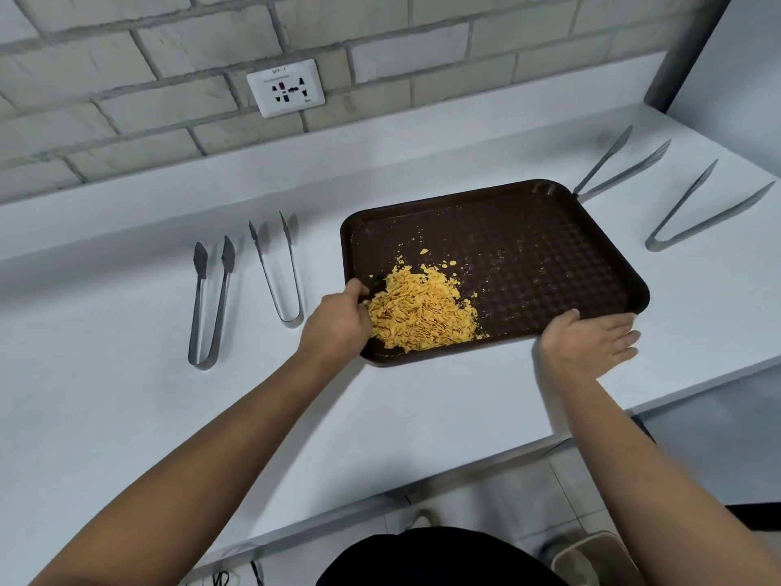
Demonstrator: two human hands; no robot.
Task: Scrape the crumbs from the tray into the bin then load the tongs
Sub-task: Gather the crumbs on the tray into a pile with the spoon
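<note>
The left hand (336, 327) hides most of a dark tool; bin (591, 558) cut off.

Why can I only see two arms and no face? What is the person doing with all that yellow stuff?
The camera sits on the person's head and looks down, so you see only their arms. There is just this one picture, no robot.

They stand at a white counter. On it lies a dark brown tray with a heap of yellow crumbs. The left hand is closed around a small dark tool at the edge of the heap; I cannot tell exactly what it is. The right hand is open, resting flat at the tray's near edge.

Four metal tongs lie on the counter: two left of the tray and two right of it. Bottom right, on the floor, part of a bin shows.
</note>
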